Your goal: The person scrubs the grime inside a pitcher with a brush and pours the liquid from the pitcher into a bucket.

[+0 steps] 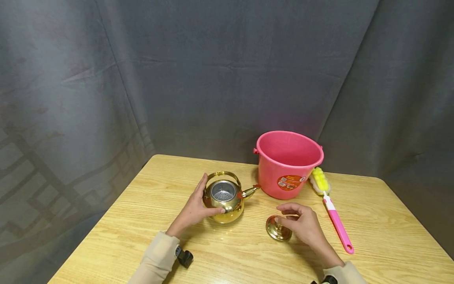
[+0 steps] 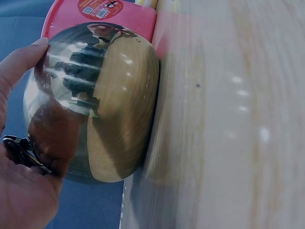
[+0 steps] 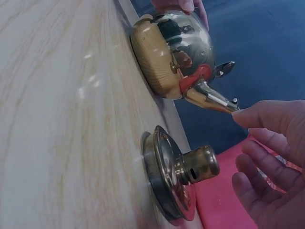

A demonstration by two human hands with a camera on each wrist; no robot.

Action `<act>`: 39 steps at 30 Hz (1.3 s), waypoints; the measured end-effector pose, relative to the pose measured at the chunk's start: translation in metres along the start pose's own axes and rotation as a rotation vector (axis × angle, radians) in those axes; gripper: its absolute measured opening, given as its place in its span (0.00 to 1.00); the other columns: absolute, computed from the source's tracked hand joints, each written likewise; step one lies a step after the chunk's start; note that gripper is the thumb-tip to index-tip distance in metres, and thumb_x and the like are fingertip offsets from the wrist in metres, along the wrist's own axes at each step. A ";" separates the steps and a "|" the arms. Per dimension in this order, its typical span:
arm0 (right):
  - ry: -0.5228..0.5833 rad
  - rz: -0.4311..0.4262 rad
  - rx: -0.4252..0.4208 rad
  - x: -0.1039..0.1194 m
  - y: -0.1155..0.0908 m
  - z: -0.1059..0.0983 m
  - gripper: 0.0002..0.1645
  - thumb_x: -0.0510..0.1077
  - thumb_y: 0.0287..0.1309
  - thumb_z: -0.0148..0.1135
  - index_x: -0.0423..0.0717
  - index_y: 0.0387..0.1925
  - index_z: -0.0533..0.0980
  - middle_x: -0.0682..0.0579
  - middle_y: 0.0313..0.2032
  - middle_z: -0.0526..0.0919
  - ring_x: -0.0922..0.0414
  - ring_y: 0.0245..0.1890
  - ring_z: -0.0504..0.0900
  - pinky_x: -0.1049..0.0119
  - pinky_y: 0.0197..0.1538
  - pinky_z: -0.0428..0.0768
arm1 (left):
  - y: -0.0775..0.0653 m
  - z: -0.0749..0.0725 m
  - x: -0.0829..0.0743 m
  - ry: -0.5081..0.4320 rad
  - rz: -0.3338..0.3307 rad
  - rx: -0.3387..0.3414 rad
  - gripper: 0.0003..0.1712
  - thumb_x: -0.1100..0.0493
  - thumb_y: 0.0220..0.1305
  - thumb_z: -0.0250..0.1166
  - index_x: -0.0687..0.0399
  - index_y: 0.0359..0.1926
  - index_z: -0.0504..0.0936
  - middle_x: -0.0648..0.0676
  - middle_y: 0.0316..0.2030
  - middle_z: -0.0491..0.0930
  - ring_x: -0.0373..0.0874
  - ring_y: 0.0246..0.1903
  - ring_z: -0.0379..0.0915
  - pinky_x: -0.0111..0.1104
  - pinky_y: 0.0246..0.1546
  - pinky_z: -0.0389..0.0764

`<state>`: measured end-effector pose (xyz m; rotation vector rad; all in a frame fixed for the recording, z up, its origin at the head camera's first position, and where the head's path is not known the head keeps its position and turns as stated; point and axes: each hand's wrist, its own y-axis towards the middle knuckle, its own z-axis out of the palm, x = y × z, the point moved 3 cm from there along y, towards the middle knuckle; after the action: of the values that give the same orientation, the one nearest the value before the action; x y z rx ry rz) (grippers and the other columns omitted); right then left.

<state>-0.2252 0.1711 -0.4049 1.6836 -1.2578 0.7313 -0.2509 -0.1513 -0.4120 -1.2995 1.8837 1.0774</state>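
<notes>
A shiny gold teapot [image 1: 232,216] stands lidless on the table, its handle upright and its spout pointing right. A perforated metal strainer [image 1: 223,191] sits in its mouth. My left hand [image 1: 193,208] holds the pot from the left, thumb across the front and fingers along the far side. The round gold lid [image 1: 278,233] lies on the table with its knob up, right of the pot. Over it is my right hand [image 1: 304,224], fingers loosely bent. In the right wrist view a gap shows between the lid's knob [image 3: 204,165] and the fingertips.
A pink bucket [image 1: 264,173] with a red label stands behind the lid, close to the spout tip. To its right lies a pink-handled brush [image 1: 338,228] with a yellow sponge head. A grey curtain [image 1: 227,79] hangs behind the wooden table [image 1: 149,197].
</notes>
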 end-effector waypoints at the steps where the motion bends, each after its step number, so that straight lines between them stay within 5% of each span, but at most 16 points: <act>1: 0.000 -0.008 0.001 0.001 0.000 0.000 0.17 0.33 0.43 0.77 0.37 0.38 0.84 0.43 0.35 0.86 0.51 0.37 0.84 0.64 0.41 0.83 | 0.000 0.000 0.000 0.001 0.000 0.000 0.72 0.46 0.42 0.81 0.53 0.77 0.40 0.55 0.75 0.38 0.51 0.72 0.37 0.50 0.69 0.45; 21: -0.095 -0.082 0.003 0.009 0.001 -0.002 0.18 0.38 0.44 0.77 0.44 0.41 0.84 0.50 0.37 0.86 0.58 0.39 0.82 0.57 0.48 0.81 | 0.000 0.000 0.001 0.008 -0.004 0.002 0.72 0.46 0.42 0.81 0.54 0.77 0.40 0.52 0.75 0.38 0.51 0.72 0.38 0.50 0.69 0.45; 31: -0.109 -0.084 0.005 0.014 0.001 -0.001 0.18 0.39 0.45 0.77 0.43 0.41 0.84 0.51 0.38 0.86 0.50 0.41 0.83 0.52 0.48 0.80 | 0.000 0.000 0.000 0.014 -0.007 0.004 0.72 0.45 0.42 0.80 0.52 0.77 0.39 0.52 0.75 0.38 0.52 0.72 0.37 0.51 0.69 0.45; 39: -0.120 -0.095 0.010 0.020 0.002 0.000 0.18 0.40 0.46 0.77 0.47 0.42 0.84 0.57 0.37 0.86 0.59 0.40 0.82 0.53 0.48 0.79 | 0.000 0.000 0.000 0.015 -0.007 0.002 0.72 0.45 0.42 0.80 0.52 0.77 0.40 0.52 0.75 0.38 0.52 0.72 0.37 0.51 0.69 0.45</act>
<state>-0.2203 0.1626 -0.3870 1.8048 -1.2481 0.5873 -0.2507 -0.1514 -0.4124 -1.3157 1.8888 1.0649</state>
